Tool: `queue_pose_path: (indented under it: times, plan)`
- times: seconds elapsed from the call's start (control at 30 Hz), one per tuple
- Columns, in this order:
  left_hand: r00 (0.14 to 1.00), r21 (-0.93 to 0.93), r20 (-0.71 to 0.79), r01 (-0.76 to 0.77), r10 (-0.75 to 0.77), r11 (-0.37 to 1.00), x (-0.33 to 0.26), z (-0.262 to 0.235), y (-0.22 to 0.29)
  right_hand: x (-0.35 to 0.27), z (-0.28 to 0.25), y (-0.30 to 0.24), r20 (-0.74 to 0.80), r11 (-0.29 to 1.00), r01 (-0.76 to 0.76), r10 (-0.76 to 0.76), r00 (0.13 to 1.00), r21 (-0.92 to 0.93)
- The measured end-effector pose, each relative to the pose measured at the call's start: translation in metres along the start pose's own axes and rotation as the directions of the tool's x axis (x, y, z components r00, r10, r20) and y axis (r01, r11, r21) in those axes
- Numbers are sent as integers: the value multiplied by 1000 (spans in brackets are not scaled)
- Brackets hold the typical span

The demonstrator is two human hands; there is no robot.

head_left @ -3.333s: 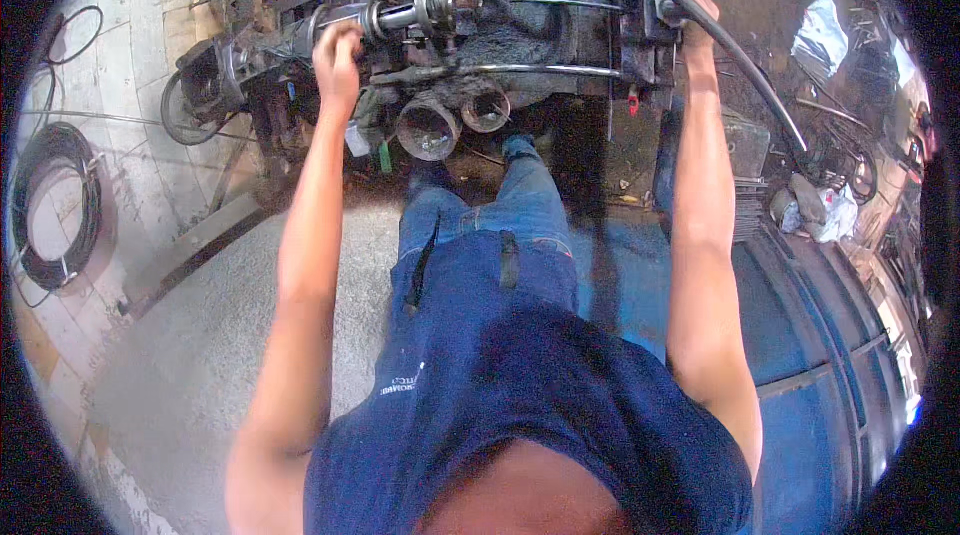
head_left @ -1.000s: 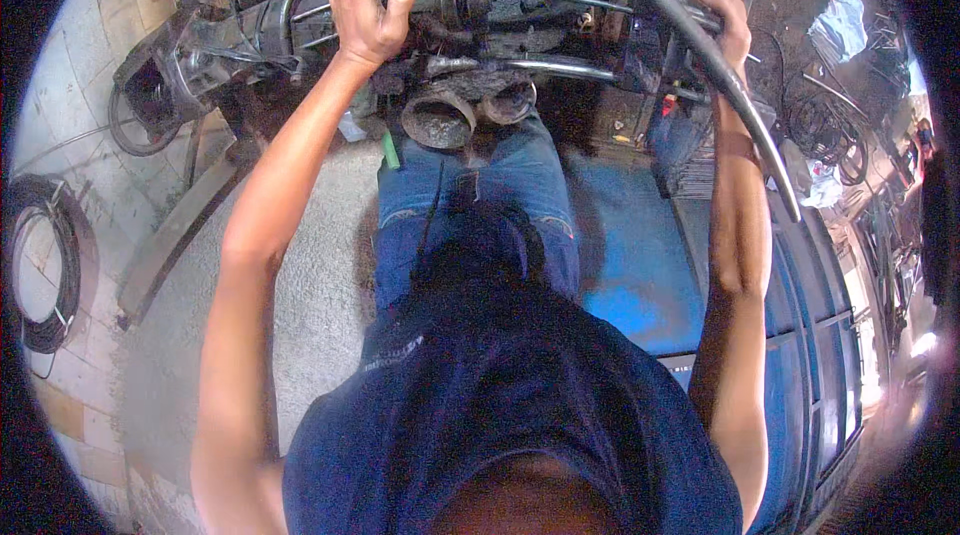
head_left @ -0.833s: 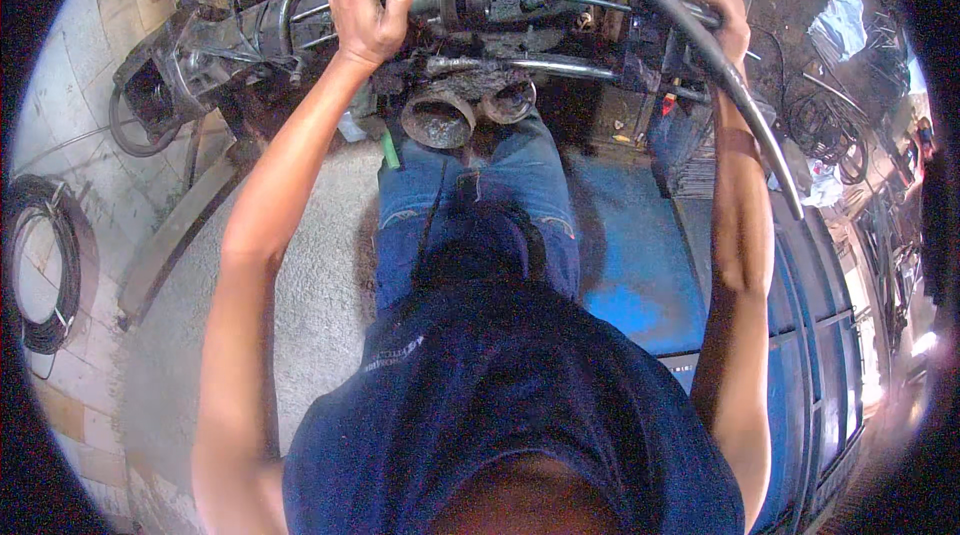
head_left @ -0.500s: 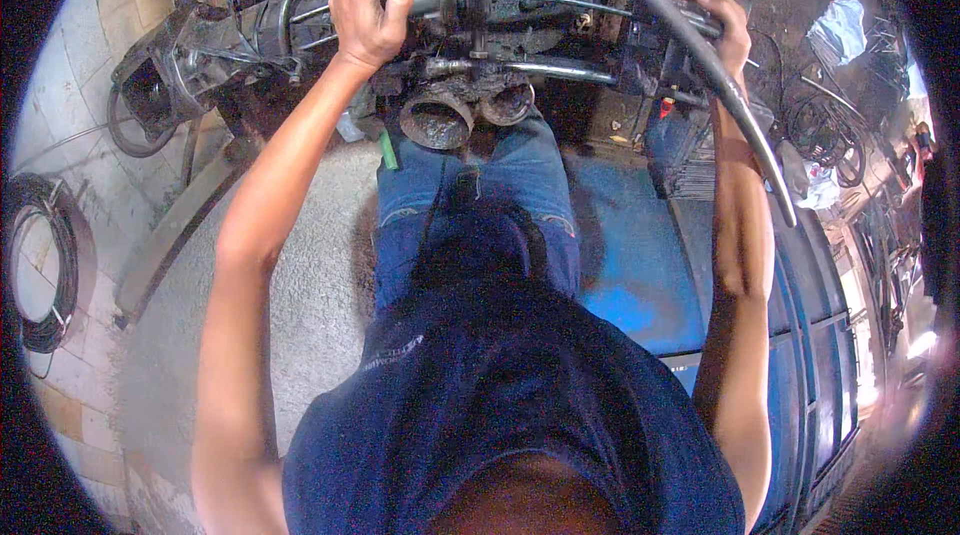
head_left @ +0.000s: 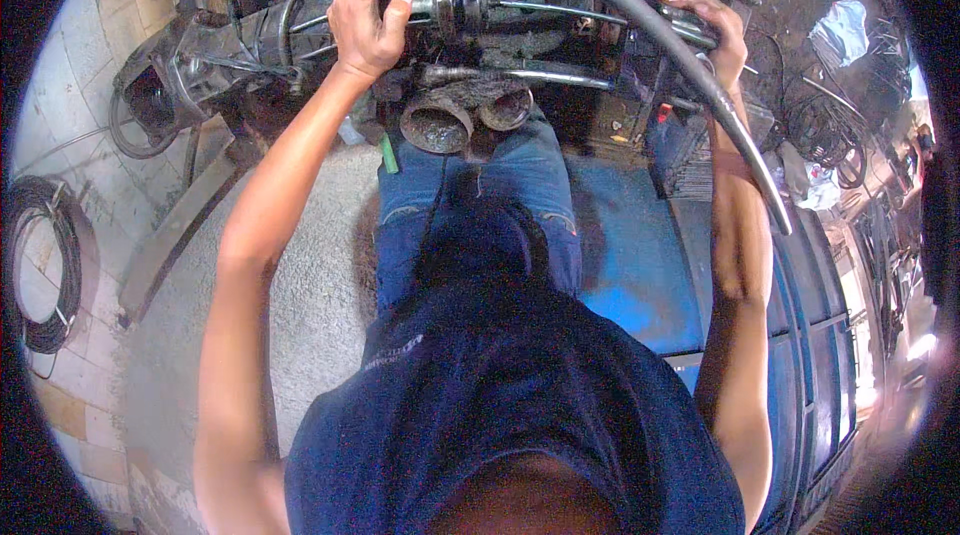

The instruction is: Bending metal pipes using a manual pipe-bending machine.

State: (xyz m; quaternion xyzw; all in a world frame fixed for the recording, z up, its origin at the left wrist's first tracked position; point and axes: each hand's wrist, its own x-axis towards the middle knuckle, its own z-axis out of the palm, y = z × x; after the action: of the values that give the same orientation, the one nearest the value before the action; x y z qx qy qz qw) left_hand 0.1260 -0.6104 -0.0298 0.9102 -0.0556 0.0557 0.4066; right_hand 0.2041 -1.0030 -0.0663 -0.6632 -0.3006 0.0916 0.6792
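My left hand (head_left: 368, 20) is held up with its thumb apart from the stretched fingers, beside a greasy metal shaft with a round collar (head_left: 458, 3). Whether its palm touches the shaft is hidden. My right hand (head_left: 712, 23) has its fingers wrapped over a dark cylindrical metal part (head_left: 690, 29) at the far right of the assembly. A thick grey curved tube (head_left: 690, 60) arcs in front of that hand and down past the forearm. Two greasy cup-shaped metal ends (head_left: 437, 126) rest over my jeans, below the thin shiny rods (head_left: 560, 11).
At left, a coil of black cable (head_left: 50, 265) lies on the tiled floor near a long metal bar (head_left: 180, 220). A blue metal panel (head_left: 640, 265) is at right. Tangled wires (head_left: 825, 135) and a pale cloth (head_left: 840, 32) lie farther right. A green strip (head_left: 388, 153) lies by my leg.
The collar on the shaft has shifted slightly and looks turned. The curved tube's lower end has dropped a little to the left. Both hands have barely moved.
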Motion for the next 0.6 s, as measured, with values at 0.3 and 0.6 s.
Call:
queue_pose_path:
  times: [0.3, 0.6]
  plan:
    - [999, 81, -22, 29, -28, 996, -6, -5, -1, 6, 3, 3, 22, 968, -248, 247, 969, 36]
    - [998, 159, -63, 17, -7, 987, -5, -1, -5, 9, 2, -10, -83, 942, -305, 296, 952, -138]
